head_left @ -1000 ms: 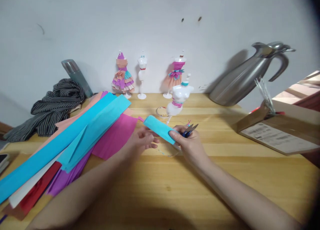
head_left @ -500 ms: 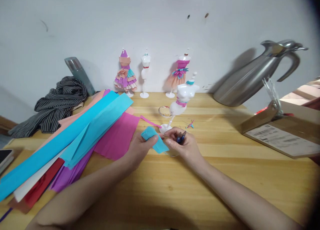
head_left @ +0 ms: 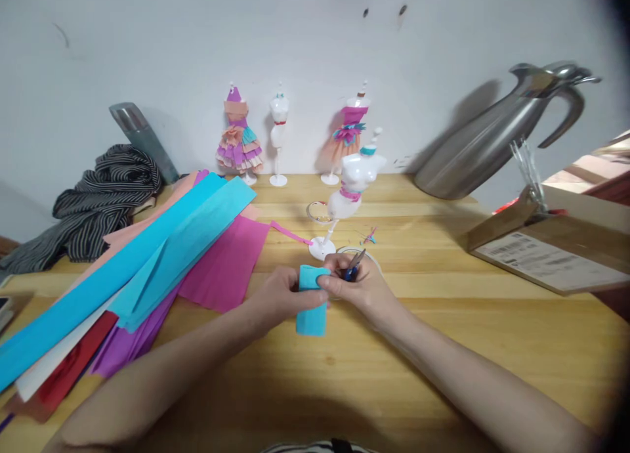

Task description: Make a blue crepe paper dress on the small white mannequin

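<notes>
So the left hand (head_left: 285, 299) is closed on a folded piece of bright blue paper (head_left: 311, 318), thumb lying across the front. Right hand (head_left: 361, 285) is pinching the paper's upper corner at its 1 o'clock, and it's also got the small blue-handled scissors (head_left: 352, 269) tucked in its fingers, blades poking up toward 1 o'clock.

Going out from that paper: a white mannequin (head_left: 350, 180) with a pink waistband has its round base at 12 o'clock, body leaning toward 1. There's a ring (head_left: 319, 212) just behind the base, a thin pink strip (head_left: 291, 233) at 11 touching it, and little scraps (head_left: 369, 236) between 1 and 2. The magenta sheet (head_left: 224, 262) and long blue strips (head_left: 162, 246) sit between 9 and 10.

Further back, a ruffled-dress mannequin (head_left: 239, 144) stands at 11, and a striped cloth (head_left: 105, 184) lies around 10. Steel jug (head_left: 475, 144) is at 2 o'clock, cardboard box (head_left: 566, 246) nearly at 3, all on the wooden table (head_left: 418, 367).
</notes>
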Demonstrator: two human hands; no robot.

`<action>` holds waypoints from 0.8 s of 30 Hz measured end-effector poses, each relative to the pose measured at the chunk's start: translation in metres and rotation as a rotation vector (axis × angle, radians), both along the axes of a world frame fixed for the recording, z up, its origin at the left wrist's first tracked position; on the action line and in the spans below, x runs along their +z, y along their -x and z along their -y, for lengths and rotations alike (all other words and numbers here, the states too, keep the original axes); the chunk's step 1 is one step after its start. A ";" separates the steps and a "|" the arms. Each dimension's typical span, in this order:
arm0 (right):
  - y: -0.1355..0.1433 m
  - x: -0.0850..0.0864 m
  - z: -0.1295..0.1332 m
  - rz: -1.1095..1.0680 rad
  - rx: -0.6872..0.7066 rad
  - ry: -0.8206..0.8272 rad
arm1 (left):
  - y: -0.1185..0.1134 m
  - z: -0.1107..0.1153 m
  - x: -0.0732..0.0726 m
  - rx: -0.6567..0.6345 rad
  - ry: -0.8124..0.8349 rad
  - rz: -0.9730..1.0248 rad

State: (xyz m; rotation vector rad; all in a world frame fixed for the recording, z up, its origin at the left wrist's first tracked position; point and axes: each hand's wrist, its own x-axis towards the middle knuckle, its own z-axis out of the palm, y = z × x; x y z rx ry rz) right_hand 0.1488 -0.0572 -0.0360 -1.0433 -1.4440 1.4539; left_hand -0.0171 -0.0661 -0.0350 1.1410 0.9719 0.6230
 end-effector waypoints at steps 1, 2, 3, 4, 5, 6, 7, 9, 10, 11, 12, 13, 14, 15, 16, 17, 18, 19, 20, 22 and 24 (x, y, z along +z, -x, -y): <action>-0.001 0.000 -0.002 0.031 -0.027 -0.034 | 0.000 -0.001 -0.003 0.041 -0.048 -0.019; -0.002 0.002 -0.003 0.067 -0.040 -0.067 | 0.000 -0.001 -0.007 0.080 -0.093 -0.027; -0.003 0.004 -0.005 0.104 -0.035 -0.098 | 0.000 -0.001 -0.010 0.110 -0.126 -0.029; -0.006 0.007 -0.006 0.140 -0.011 -0.129 | 0.000 -0.002 -0.013 0.130 -0.144 -0.025; -0.009 0.011 -0.007 0.173 0.025 -0.157 | 0.000 -0.002 -0.015 0.140 -0.148 -0.016; -0.012 0.016 -0.007 0.196 0.070 -0.184 | 0.001 -0.002 -0.016 0.146 -0.140 -0.001; -0.017 0.021 -0.008 0.213 0.125 -0.203 | 0.001 -0.002 -0.017 0.149 -0.121 0.014; -0.027 0.031 -0.009 0.264 0.209 -0.225 | 0.002 -0.003 -0.017 0.152 -0.079 0.038; -0.032 0.035 -0.011 0.307 0.239 -0.243 | 0.002 -0.003 -0.016 0.155 -0.063 0.044; -0.037 0.039 -0.012 0.361 0.249 -0.266 | 0.003 -0.004 -0.014 0.158 -0.052 0.045; -0.042 0.042 -0.013 0.420 0.257 -0.294 | 0.003 -0.004 -0.012 0.161 -0.044 0.043; -0.046 0.045 -0.014 0.478 0.261 -0.325 | 0.004 -0.004 -0.009 0.162 -0.037 0.040; -0.050 0.047 -0.015 0.534 0.267 -0.357 | 0.004 -0.004 -0.006 0.160 -0.029 0.038; -0.053 0.049 -0.016 0.582 0.281 -0.385 | 0.004 -0.003 -0.003 0.158 -0.021 0.038; -0.054 0.050 -0.016 0.622 0.303 -0.409 | 0.004 -0.003 0.001 0.154 -0.013 0.039; -0.055 0.050 -0.016 0.656 0.322 -0.432 | 0.005 -0.002 0.004 0.153 -0.007 0.040; -0.054 0.049 -0.016 0.692 0.332 -0.450 | 0.005 -0.002 0.007 0.160 -0.006 0.043; -0.053 0.047 -0.015 0.729 0.334 -0.467 | 0.005 -0.001 0.010 0.172 -0.008 0.045; -0.051 0.045 -0.014 0.766 0.332 -0.483 | 0.005 -0.001 0.012 0.187 -0.015 0.047; -0.047 0.041 -0.014 0.829 0.311 -0.523 | 0.006 -0.001 0.015 0.201 -0.031 0.045; -0.046 0.038 -0.014 0.848 0.288 -0.552 | 0.006 -0.001 0.017 0.188 -0.043 0.031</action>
